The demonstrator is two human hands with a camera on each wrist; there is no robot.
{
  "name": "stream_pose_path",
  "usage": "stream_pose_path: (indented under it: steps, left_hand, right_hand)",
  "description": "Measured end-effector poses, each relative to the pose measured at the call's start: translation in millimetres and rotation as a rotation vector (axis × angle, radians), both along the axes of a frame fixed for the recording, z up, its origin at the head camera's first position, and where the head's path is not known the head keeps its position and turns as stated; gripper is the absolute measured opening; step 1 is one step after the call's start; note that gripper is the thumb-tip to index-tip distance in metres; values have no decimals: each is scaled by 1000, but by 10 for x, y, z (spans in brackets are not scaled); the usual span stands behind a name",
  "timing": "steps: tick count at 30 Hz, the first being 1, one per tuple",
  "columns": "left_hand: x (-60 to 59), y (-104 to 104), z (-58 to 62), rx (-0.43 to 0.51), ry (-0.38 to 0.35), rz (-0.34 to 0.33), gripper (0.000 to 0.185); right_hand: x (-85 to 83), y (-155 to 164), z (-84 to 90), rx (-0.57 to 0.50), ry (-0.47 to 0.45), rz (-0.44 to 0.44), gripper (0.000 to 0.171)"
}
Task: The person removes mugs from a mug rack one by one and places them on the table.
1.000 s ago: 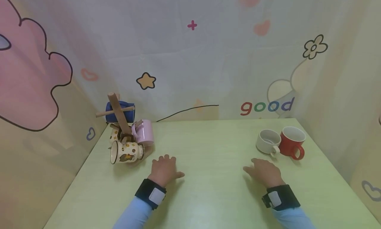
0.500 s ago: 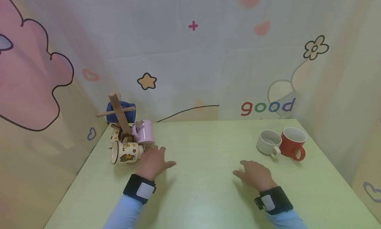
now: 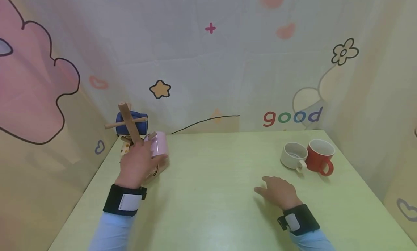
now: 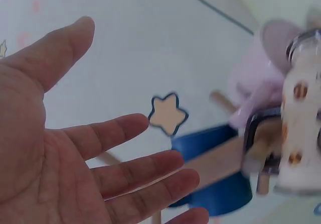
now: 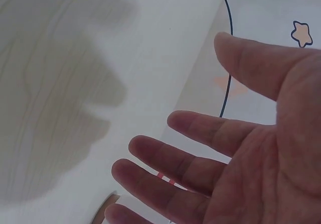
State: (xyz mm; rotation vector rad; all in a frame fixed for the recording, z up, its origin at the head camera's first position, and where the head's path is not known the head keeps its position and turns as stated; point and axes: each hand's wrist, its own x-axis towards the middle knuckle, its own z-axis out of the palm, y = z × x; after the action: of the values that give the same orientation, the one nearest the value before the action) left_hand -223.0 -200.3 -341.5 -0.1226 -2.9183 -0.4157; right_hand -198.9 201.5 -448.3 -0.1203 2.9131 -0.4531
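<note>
My left hand (image 3: 135, 166) is over the near side of a wooden mug tree (image 3: 129, 122), fingers spread, thumb apart. In the head view it covers most of a cream patterned mug (image 4: 300, 118); the left wrist view shows that mug hanging apart from the fingers. A pink mug (image 3: 159, 144) hangs to the right, a blue mug (image 3: 140, 127) at the back, and another cream patterned mug (image 3: 125, 148) shows partly at the left. My right hand (image 3: 279, 193) hovers above the table with relaxed, parted fingers, holding nothing.
On the table's right side a white cup (image 3: 292, 156) stands beside a red mug (image 3: 317, 158), both upright with handles toward me. The pale table (image 3: 215, 193) ends at a printed cloth backdrop (image 3: 208, 70) behind and at both sides.
My left hand has moved left from the table's middle to the mug tree, now covering the near patterned mug. The right hand shifted slightly left, then stayed still.
</note>
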Motion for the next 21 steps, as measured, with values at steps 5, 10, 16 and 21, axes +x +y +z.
stream_pose_path:
  steps: [5, 10, 16, 21]
  left_hand:
    - [33, -223, 207, 30, 64, 87, 57]
    - [9, -399, 342, 57, 146, 232, 70]
    - [-87, -577, 411, 50, 219, 336, 71]
    - [-194, -682, 412, 34, 145, 307, 69]
  right_hand:
    - [-4, -4, 4, 3, -9, -4, 57]
    - [-5, -1, 9, 5, -9, -13, 58]
    - [0, 9, 12, 3, -4, -20, 57]
    - [27, 13, 18, -13, -6, -24, 56]
